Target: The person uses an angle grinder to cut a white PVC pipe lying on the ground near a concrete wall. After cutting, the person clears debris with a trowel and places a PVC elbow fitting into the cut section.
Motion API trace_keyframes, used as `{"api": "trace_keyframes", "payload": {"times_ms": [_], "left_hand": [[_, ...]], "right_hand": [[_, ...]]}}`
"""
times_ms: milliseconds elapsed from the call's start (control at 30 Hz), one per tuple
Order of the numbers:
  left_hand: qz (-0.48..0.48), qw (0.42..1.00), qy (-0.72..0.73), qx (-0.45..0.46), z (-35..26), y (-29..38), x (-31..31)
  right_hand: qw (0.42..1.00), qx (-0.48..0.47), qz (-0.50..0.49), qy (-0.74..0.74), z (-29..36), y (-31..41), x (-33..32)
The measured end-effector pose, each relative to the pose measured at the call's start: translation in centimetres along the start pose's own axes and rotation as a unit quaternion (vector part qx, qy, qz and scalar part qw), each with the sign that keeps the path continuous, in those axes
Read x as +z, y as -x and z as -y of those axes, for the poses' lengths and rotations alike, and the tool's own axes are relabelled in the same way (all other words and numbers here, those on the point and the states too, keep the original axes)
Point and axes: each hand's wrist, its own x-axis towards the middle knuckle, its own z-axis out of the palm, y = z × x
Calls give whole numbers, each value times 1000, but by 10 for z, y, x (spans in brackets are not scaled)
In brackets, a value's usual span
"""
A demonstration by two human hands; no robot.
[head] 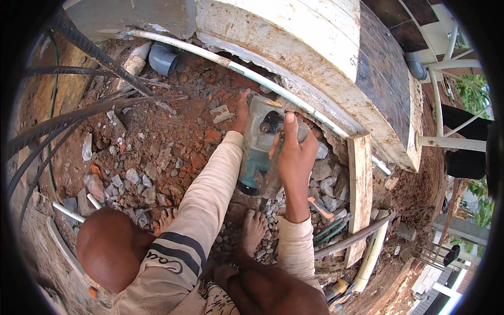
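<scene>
A teal and grey power tool [254, 147], seemingly a demolition or rotary hammer, lies across the middle of the view, above the rubble. My left hand [241, 114] is at its far end, closed around a part there, with the fingers partly hidden by the tool's body. On the right, my right hand [295, 157] is wrapped around the dark rear handle, its thumb extended upward. The handle's lower end and cord point toward my bare foot [254, 232]. Whether a bit is fitted cannot be seen.
A white pipe [275, 88] runs along the wall base [295, 59]. Steel reinforcing bars [78, 114] jut in from the left. Broken stones [134, 177] cover the ground. A wooden board [359, 197] and a cream pipe [372, 252] lie right; a grey pipe elbow [162, 59] sits far left.
</scene>
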Motion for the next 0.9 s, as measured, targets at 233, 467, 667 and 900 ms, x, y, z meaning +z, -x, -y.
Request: {"api": "trace_keyframes", "payload": {"times_ms": [233, 467, 667, 900], "left_hand": [[17, 1000, 9, -3, 3, 12, 4], [-21, 999, 26, 2, 12, 103, 7], [-43, 990, 83, -105, 32, 165, 12], [2, 995, 7, -96, 30, 111, 29]], "right_hand": [[999, 17, 19, -33, -1, -3, -12], [996, -51, 66, 10, -29, 70, -40], [1000, -25, 8, 0, -20, 125, -74], [998, -35, -50, -3, -41, 84, -40]]}}
